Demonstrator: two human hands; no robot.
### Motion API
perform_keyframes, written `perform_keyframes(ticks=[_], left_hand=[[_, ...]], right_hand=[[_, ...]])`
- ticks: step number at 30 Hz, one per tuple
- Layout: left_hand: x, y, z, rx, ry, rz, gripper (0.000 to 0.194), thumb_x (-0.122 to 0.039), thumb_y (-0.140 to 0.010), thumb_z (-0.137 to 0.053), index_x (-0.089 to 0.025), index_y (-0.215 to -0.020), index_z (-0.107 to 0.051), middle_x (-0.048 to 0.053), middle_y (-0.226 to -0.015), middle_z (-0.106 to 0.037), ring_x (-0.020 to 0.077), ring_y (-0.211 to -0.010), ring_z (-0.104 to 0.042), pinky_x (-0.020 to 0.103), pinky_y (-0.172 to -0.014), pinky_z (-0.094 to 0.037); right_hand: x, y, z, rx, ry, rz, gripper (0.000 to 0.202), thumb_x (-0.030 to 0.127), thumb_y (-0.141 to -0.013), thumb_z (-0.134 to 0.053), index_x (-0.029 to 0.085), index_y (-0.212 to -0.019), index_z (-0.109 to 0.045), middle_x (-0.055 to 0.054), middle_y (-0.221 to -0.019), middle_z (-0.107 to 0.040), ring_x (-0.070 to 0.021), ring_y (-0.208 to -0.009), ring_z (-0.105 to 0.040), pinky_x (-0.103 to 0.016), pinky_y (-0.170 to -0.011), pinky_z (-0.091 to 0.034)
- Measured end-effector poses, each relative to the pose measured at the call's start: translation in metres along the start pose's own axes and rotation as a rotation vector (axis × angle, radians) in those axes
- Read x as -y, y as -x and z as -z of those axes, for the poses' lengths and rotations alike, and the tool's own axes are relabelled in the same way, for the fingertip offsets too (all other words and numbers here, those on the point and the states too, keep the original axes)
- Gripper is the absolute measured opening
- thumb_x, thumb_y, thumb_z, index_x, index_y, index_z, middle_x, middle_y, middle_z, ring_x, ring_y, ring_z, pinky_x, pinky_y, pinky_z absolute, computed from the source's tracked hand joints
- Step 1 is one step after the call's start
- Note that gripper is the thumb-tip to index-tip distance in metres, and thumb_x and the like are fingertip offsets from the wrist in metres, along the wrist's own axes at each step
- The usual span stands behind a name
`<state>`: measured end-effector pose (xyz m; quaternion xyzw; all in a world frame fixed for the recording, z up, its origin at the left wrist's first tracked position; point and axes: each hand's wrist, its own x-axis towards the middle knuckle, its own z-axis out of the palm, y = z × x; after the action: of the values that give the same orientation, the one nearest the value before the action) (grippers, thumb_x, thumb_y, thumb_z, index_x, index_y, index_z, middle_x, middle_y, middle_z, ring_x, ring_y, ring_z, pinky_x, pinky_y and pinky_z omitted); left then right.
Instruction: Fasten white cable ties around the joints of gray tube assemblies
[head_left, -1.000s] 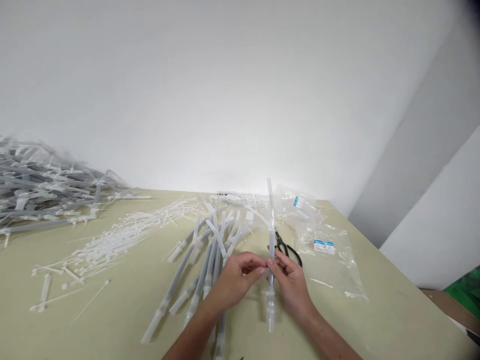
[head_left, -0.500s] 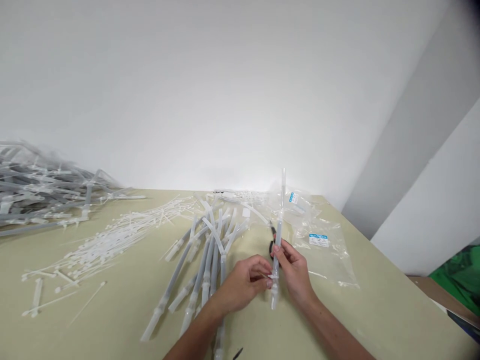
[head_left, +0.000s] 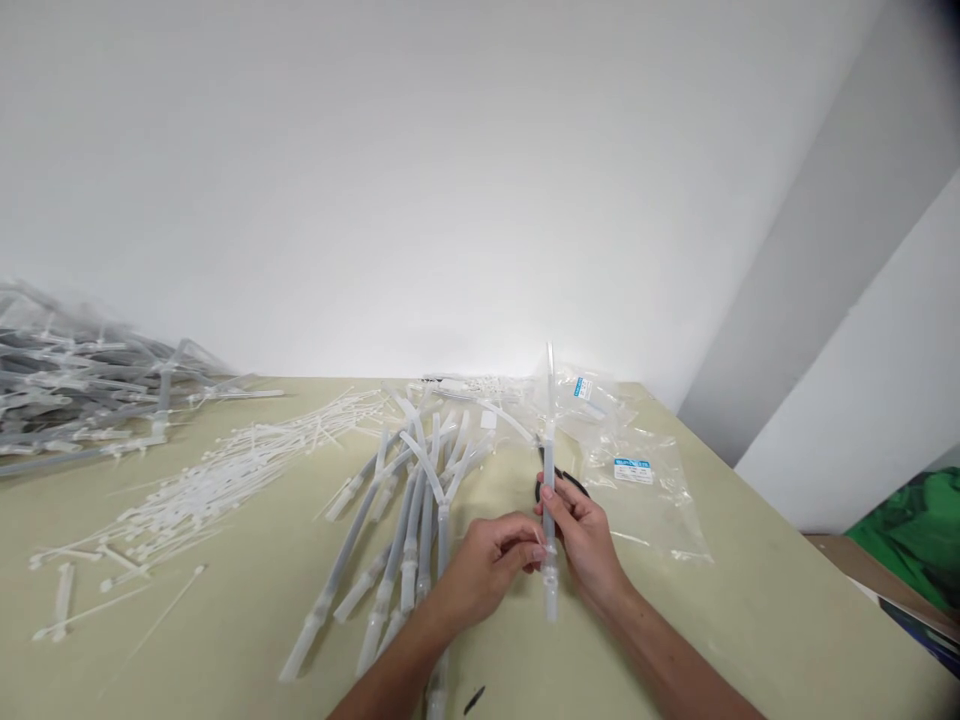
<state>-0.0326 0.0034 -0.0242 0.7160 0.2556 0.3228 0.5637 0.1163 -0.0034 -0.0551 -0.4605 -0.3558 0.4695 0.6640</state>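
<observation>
Here, right-hand grip (head_left: 583, 533) closed on one tube assembly (head_left: 549, 465) above the tabletop (head_left: 750, 600), left hand (head_left: 486, 566) curled beside the tube's lower joint (head_left: 550, 574), hold unclear, forearms (head_left: 656, 640) angled inward, one pair of scissors (head_left: 576, 484) beyond, two labelled clear bags (head_left: 660, 510) rightward.

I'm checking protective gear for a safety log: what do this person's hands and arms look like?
The left hand and right hand show no gloves or rings. The forearms are uncovered to the picture's lower edge; no sleeve, watch or bracelet shows.
</observation>
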Motion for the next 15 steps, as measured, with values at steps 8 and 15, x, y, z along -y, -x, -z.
perform_keyframes(ticks=[8,15], left_hand=[[0.005,-0.001,-0.002,-0.041,0.041,0.013,0.009,-0.025,-0.081,-0.057,-0.017,-0.077,-0.061,-0.001,-0.067,-0.058,0.0120,-0.065,-0.053,0.023,-0.064,-0.040],[0.009,-0.008,0.002,-0.091,0.373,0.125,0.023,-0.034,-0.072,-0.070,-0.016,-0.080,-0.059,0.000,-0.066,-0.064,0.0132,-0.062,-0.059,0.026,-0.065,-0.045]], right_hand=[[-0.001,0.001,-0.001,-0.019,-0.012,-0.003,0.046,0.046,-0.067,-0.073,0.017,-0.102,-0.067,-0.001,-0.066,-0.060,-0.0168,-0.065,-0.055,-0.026,-0.056,-0.042],[0.017,0.004,0.002,0.083,-0.078,0.063,0.049,0.040,-0.077,-0.067,0.022,-0.121,-0.058,-0.003,-0.080,-0.063,-0.0195,-0.077,-0.057,-0.028,-0.061,-0.043]])
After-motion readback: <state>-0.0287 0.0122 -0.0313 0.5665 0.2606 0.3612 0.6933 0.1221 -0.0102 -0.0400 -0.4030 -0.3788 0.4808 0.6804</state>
